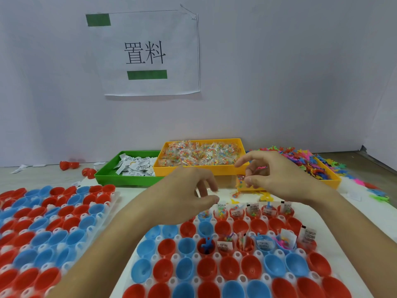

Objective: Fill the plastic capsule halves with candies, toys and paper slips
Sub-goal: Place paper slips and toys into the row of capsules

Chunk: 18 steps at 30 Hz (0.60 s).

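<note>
Both your hands hover over the far edge of the white holder (354,216) that seats the red and blue capsule halves (206,265). Your left hand (184,190) has its fingers loosely curled with thumb and fingertips close, though whether that grip pinches anything I cannot tell. Your right hand (277,173) seems to pinch a small pink piece, probably a toy, between thumb and forefinger. Only the far row and part of a middle row hold packets, figures and slips; most cups lie bare, so the job looks early. Drop each item straight down into one cup and let it settle below the rim, so that slips already standing upright are not knocked over. Supplies sit just behind: paper slips in the green tray (107,176), candy packets in the yellow tray (202,170), toys (305,160) heaped at the right. The yellow tray's near wall lies close under your wrists, so lift clear of it. A second holder (103,214) crowds the counter on your left; open room is mostly above the cups.
</note>
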Available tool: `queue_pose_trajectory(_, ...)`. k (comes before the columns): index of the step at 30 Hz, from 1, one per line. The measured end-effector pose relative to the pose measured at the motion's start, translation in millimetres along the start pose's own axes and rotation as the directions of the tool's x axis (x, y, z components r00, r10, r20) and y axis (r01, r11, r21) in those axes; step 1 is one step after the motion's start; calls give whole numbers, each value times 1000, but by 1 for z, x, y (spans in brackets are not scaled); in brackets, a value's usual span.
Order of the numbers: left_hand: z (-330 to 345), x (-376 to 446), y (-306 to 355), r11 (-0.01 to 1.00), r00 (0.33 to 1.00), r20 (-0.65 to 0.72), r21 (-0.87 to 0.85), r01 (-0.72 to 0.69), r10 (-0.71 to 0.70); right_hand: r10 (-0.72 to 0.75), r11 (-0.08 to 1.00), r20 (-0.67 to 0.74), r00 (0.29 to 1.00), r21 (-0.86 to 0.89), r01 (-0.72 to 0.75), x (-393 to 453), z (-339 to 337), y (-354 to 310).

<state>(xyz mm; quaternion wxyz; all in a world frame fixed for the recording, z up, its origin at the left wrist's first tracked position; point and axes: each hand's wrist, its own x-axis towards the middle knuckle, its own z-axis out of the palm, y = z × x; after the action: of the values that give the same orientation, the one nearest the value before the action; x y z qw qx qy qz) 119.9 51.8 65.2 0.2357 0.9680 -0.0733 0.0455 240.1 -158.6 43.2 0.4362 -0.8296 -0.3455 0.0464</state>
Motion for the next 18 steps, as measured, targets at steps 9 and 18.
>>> queue_pose_trajectory(9,7,6,13,921,939,-334,-386,-55,-84,-151,959,102,983,255,121,-8,3,-41)
queue_pose_trajectory(18,1,3,17,937,918,-390,-342,-72,-72,-69,969,77,995,240,49,-10,9,-52)
